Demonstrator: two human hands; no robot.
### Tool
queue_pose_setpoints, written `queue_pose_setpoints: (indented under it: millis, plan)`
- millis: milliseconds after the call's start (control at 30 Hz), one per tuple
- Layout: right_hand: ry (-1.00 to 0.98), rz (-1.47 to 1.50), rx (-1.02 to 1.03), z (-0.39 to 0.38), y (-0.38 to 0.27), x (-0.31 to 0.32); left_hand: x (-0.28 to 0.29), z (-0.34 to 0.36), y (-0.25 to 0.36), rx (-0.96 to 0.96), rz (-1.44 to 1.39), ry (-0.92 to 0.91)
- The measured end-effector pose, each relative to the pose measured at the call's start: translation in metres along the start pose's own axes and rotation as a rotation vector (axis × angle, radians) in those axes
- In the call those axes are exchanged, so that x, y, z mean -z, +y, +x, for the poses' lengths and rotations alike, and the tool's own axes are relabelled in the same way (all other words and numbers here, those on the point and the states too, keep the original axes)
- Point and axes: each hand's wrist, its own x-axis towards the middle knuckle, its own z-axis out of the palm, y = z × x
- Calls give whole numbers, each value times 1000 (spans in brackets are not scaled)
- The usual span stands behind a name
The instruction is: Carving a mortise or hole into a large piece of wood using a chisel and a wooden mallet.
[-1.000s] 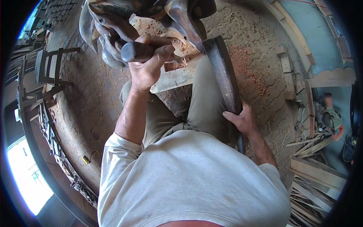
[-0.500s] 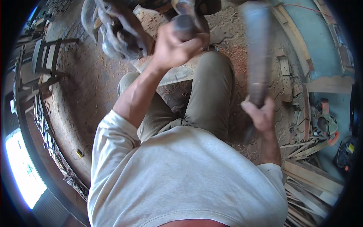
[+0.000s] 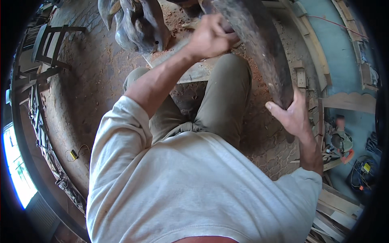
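Note:
My left hand is closed around a chisel; the dark end of its handle shows beside the fist, and its blade is hidden. My right hand grips the narrow end of a long, heavy wooden mallet, dark and scuffed pale along one side. The mallet's thick end reaches up and left, overlapping the chisel handle in view; whether they touch I cannot tell. Beyond my left hand stands a glossy, twisted piece of carved wood. A pale board lies in front of my knees.
Reddish wood chips litter the ground at the far side. A low wooden stool stands at the far left. Along the right are planks, a power saw and a coiled cable. Timber offcuts lie at the lower right.
The mallet has swung from upright at the right to leaning left, its thick end now over the chisel handle. My left hand has moved slightly right, and my right hand right and a little up.

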Motion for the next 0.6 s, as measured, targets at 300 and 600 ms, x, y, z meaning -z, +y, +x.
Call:
queue_pose_setpoints:
  millis: [300,600]
  plan:
    - [-43,399,-466,-77,77,-84,95,-51,38,83,-60,282]
    - [25,415,-516,-82,79,-103,53,-9,38,167,-207,50]
